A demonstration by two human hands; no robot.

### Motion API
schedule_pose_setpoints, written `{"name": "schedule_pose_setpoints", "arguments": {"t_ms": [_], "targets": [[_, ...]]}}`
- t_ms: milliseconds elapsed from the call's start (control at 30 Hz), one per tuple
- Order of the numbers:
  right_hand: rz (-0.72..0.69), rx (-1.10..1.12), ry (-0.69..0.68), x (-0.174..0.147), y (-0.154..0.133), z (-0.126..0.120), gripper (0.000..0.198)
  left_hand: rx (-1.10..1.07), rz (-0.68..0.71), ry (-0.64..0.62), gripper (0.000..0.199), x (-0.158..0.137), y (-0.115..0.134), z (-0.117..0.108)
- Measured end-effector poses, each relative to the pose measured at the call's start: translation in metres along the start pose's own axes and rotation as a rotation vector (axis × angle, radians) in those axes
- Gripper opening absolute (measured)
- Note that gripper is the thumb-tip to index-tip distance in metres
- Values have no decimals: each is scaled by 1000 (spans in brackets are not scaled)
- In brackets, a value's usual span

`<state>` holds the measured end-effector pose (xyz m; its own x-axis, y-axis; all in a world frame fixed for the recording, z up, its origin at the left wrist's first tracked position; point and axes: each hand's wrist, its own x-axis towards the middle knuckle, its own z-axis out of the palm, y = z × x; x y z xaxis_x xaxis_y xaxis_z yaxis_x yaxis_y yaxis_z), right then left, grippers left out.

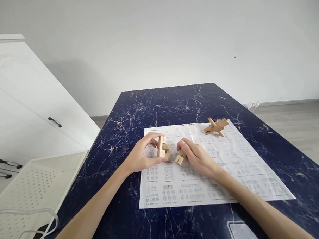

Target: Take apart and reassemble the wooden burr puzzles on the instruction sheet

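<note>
My left hand (140, 153) grips a notched wooden puzzle piece (161, 147) upright between thumb and fingers, with a "3" marked near its top. Close behind it shows another notched wooden block (166, 152); whether the hand holds that one too I cannot tell. My right hand (196, 155) is closed round a wooden puzzle piece (179, 160) marked "1", partly hidden by the fingers. The two hands are apart, both over a large printed sheet (212, 185) covered with small diagrams. An assembled wooden cross puzzle (216, 127) rests near the sheet's far right corner.
The sheet lies on a dark blue marbled table (149, 108). White cabinets (38, 103) and a perforated white bin (35, 184) with a white cable (34, 211) are at the left. A pale rectangular object (245, 236) sits at the near edge.
</note>
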<state>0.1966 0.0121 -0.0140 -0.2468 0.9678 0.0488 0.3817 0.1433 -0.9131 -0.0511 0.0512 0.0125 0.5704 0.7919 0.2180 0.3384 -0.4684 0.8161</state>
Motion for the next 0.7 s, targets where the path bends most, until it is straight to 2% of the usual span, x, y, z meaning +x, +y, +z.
{"name": "schedule_pose_setpoints", "arguments": {"t_ms": [200,533,700], "targets": [[-6,88,-45,2,9,1,42,3,-39,-16,67,-1,-3,1],[33,159,-67,1,-1,-1,44,-60,-93,26,60,0,0,1],[41,218,-84,2,-2,-3,46,-112,-121,45,64,0,-1,1]]}}
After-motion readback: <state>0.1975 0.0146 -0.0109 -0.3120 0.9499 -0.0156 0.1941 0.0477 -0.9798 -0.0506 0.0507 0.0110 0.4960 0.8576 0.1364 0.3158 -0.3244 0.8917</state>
